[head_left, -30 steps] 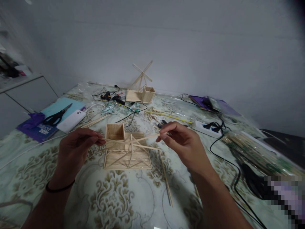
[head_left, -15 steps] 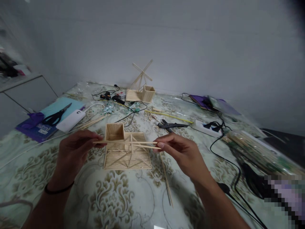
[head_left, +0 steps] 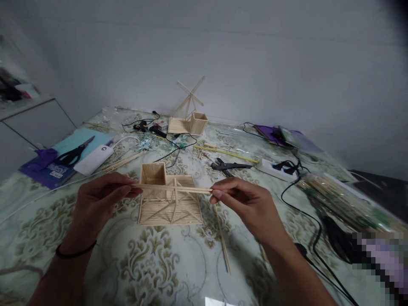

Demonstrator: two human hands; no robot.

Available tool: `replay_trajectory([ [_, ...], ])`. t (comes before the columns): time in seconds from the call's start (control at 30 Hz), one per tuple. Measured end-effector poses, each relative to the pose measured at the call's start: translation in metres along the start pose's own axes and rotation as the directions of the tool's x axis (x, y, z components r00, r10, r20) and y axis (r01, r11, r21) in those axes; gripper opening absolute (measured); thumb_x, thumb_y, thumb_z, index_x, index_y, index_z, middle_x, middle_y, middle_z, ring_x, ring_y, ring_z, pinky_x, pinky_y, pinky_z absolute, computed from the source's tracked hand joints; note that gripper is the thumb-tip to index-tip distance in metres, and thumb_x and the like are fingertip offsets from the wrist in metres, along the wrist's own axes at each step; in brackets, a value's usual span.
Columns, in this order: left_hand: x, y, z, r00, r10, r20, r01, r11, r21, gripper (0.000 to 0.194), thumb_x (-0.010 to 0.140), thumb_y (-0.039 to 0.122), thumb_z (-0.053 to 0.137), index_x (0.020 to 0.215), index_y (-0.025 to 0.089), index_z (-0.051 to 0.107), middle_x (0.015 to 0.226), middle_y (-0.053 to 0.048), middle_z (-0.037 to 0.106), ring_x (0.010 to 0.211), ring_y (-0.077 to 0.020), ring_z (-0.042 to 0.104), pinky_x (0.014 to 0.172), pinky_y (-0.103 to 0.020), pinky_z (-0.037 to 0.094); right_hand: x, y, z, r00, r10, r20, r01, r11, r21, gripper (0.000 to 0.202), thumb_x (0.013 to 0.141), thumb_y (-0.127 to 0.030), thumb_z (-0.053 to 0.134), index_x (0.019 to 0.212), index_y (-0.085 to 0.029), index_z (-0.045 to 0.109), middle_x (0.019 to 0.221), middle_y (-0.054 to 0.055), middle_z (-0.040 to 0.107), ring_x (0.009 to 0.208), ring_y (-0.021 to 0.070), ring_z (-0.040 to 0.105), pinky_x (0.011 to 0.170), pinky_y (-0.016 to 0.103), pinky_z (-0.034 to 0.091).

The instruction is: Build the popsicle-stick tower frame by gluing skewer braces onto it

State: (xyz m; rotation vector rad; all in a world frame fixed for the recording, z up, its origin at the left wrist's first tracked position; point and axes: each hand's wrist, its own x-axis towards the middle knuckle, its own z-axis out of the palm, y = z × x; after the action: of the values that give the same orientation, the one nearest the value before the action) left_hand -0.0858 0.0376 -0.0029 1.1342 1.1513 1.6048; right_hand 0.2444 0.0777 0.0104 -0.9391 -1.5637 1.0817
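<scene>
Thin wooden sticks (head_left: 188, 189) stretch level between my two hands. My left hand (head_left: 102, 202) pinches their left ends, and my right hand (head_left: 244, 204) pinches the right ends. Behind and below them sits a stick-built model on the table: a flat slatted base (head_left: 159, 212), an open square box (head_left: 153, 172) at its back left and a small frame of crossed sticks (head_left: 174, 208). The sticks pass in front of the box and the frame's top; whether they touch the frame I cannot tell. Two loose sticks (head_left: 223, 240) lie near my right hand.
A finished-looking stick windmill (head_left: 190, 100) with a box stands by the wall. Pliers (head_left: 226, 165), a power strip (head_left: 276, 170) and black cables lie right. Scissors (head_left: 75, 155), a white power bank (head_left: 94, 160) and a blue book (head_left: 52, 175) are left. Bagged sticks (head_left: 344, 199) lie far right.
The held sticks, which were spread apart at the right end, now lie closer together. My right fingers have closed around both ends. The view has shifted very slightly.
</scene>
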Motion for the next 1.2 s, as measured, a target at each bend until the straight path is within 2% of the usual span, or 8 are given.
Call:
replay_trajectory([
  [0.2,-0.0015,0.0037,0.0026,1.0,0.017,0.027,-0.017,1.0,-0.005,0.014,0.078,0.026,0.1,0.089,0.024,0.09,0.089,0.0,0.088,0.077,-0.0232,0.087,0.076,-0.025,0.075,0.0008,0.0006,-0.0006,1.0,0.007,-0.005,-0.007,1.0,-0.024,0.024,0.087,-0.046,0.093,0.085,-0.024,0.086,0.072,0.004,0.08,0.067,0.0192,0.079,0.065,0.03,0.067],
  [0.47,-0.0006,-0.0009,0.0029,0.998,0.051,-0.031,-0.051,0.999,-0.006,0.019,0.073,0.026,0.102,0.086,0.021,0.089,0.083,-0.004,0.086,0.07,-0.0225,0.085,0.07,-0.028,0.075,0.0013,0.0032,0.0,1.0,0.008,-0.004,-0.008,1.0,0.003,0.021,0.086,-0.044,0.094,0.087,-0.025,0.086,0.075,0.003,0.082,0.067,0.0181,0.08,0.066,0.029,0.069],
  [0.77,-0.0019,-0.003,0.0004,0.998,0.055,-0.039,-0.054,0.998,0.021,0.017,0.076,0.028,0.101,0.088,0.026,0.089,0.085,-0.004,0.086,0.072,-0.0247,0.085,0.072,-0.033,0.076,0.0005,0.0039,-0.0008,1.0,0.019,0.015,-0.019,0.999,-0.048,0.025,0.088,-0.047,0.092,0.086,-0.023,0.083,0.08,0.006,0.081,0.068,0.0191,0.077,0.065,0.032,0.066],
  [0.87,-0.0026,-0.0007,0.0018,0.999,0.038,-0.038,-0.037,0.999,0.015,0.018,0.075,0.028,0.101,0.089,0.027,0.089,0.084,-0.004,0.086,0.071,-0.0239,0.085,0.072,-0.031,0.076,0.0004,0.0051,-0.0015,0.999,-0.03,0.02,0.031,0.996,-0.081,0.02,0.091,-0.043,0.089,0.086,-0.025,0.084,0.085,0.006,0.08,0.071,0.0183,0.075,0.065,0.031,0.064],
  [1.03,-0.002,0.0011,0.0055,0.997,0.018,-0.071,-0.02,1.0,-0.024,0.024,0.072,0.029,0.103,0.092,0.027,0.089,0.083,-0.004,0.087,0.068,-0.0238,0.085,0.07,-0.031,0.076,-0.0007,0.0061,-0.0027,0.985,-0.174,0.004,0.17,0.957,-0.233,0.008,0.093,-0.035,0.086,0.088,-0.029,0.086,0.087,0.005,0.075,0.084,0.0202,0.071,0.066,0.031,0.059],
  [1.2,0.001,0.0018,0.009,0.997,0.023,-0.069,-0.027,0.998,-0.059,0.028,0.069,0.029,0.105,0.091,0.024,0.089,0.083,-0.003,0.088,0.066,-0.023,0.085,0.067,-0.028,0.074,-0.0038,0.0059,-0.0022,0.978,-0.198,0.058,0.207,0.932,-0.297,0.006,0.098,-0.029,0.082,0.092,-0.029,0.085,0.086,0.003,0.076,0.079,0.0188,0.07,0.069,0.032,0.057],
])
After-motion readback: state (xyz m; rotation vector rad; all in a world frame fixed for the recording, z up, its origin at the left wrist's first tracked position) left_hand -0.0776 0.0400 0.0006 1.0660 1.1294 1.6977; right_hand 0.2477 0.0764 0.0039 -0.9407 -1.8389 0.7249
